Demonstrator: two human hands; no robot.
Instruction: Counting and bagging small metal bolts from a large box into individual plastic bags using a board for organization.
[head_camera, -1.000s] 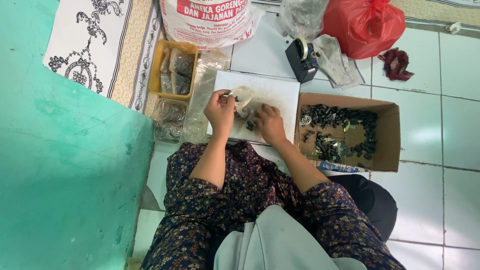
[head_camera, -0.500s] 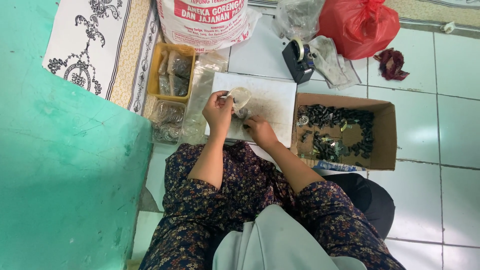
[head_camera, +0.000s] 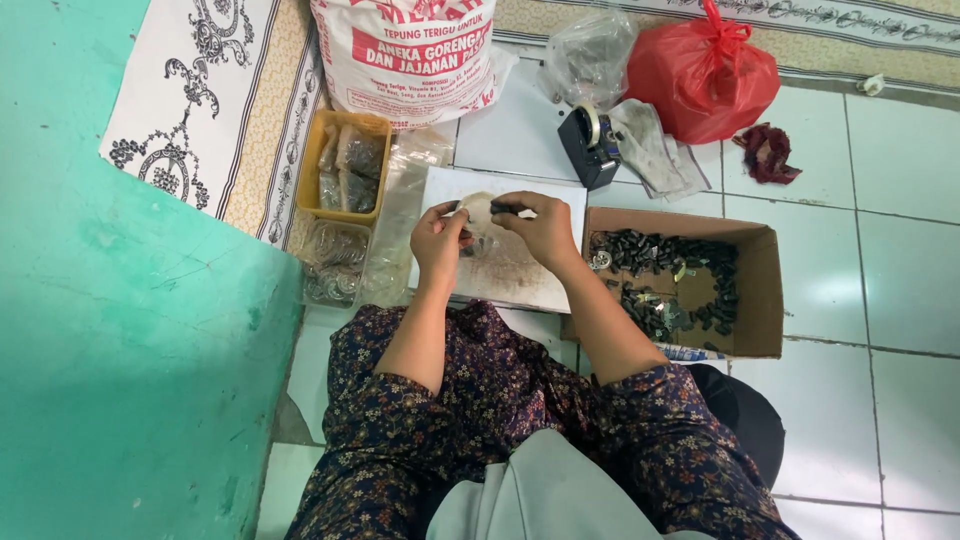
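Observation:
My left hand (head_camera: 440, 238) holds a small clear plastic bag (head_camera: 478, 208) above a white board (head_camera: 520, 275) on the floor. My right hand (head_camera: 545, 228) is at the bag's mouth, its fingers pinching a small dark piece (head_camera: 503, 208). A few dark pieces lie on the board under my hands. To the right stands an open cardboard box (head_camera: 760, 290) with several small black parts (head_camera: 665, 255) in it.
A yellow tray (head_camera: 312, 170) with filled clear bags and a stack of clear bags (head_camera: 335, 260) lie to the left. Behind are a large white sack (head_camera: 410, 55), a tape dispenser (head_camera: 588, 145), a red plastic bag (head_camera: 705, 75) and a teal wall (head_camera: 110, 360).
My right hand has moved up from the board to the mouth of the bag with a dark piece. The left hand still holds the bag.

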